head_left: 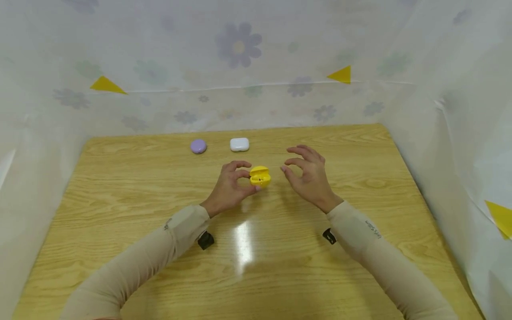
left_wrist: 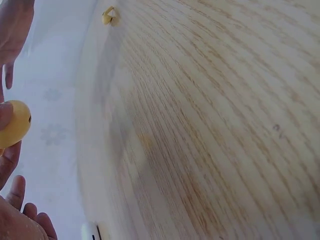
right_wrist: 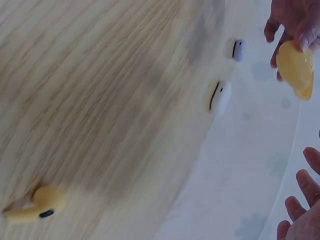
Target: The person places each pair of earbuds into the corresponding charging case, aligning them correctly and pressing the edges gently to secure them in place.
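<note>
My left hand (head_left: 232, 186) pinches a yellow earbud case (head_left: 261, 179) with the thumb on its near side. The case's lid stands raised, and a small dark spot shows inside. In the right wrist view, the case's rounded underside (right_wrist: 295, 65) shows above the table, with the left thumb on it. To the right of the case, my right hand (head_left: 311, 175) hovers with thumb and fingers apart and bent, nothing between them. A loose yellow earbud (right_wrist: 47, 204) lies on the table; the left wrist view also has this earbud (left_wrist: 107, 16) at its top.
At the back of the wooden table (head_left: 160, 186) lie a round purple case (head_left: 198, 146) and a white earbud case (head_left: 239, 144). Pale flowered sheeting (head_left: 168, 58) stands behind and at both sides, with yellow triangles on it.
</note>
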The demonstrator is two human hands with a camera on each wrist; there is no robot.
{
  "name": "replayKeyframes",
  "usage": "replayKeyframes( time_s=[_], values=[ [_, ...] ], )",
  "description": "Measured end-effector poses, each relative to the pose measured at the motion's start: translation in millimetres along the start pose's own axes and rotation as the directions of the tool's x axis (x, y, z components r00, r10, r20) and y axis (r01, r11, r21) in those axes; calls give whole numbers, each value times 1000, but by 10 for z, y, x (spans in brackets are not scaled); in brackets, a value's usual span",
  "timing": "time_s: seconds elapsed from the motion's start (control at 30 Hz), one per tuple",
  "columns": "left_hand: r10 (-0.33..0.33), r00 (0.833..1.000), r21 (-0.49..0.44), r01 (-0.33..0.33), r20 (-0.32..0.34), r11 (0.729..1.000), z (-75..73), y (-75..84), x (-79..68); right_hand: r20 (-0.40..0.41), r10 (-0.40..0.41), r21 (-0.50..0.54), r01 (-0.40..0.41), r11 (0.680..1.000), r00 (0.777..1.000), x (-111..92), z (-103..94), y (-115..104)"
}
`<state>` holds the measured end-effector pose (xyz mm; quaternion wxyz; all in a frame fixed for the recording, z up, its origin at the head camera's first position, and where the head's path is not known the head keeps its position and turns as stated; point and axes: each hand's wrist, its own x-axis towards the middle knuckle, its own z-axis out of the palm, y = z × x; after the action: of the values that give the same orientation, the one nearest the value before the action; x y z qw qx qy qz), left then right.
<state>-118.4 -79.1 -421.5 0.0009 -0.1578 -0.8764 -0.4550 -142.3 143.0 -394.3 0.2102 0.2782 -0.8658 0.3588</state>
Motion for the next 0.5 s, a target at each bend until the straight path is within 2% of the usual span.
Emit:
replayKeyframes(
  time_s=[0.27,0.4,0.5],
  values=[
    [-13,1000,-1,13,16,1000,-1,-7,7,32,124,-74,-121,990,992,-200,-218,290],
    [-19,1000,-12,19,18,1000,-6,-19,12,79,195,-150,-182,972,978,-372,-324,425],
    [-12,1000,-22,12,19,1000,-1,-22,11,126,256,-196,-229,953,958,-532,-404,498]
  ],
)
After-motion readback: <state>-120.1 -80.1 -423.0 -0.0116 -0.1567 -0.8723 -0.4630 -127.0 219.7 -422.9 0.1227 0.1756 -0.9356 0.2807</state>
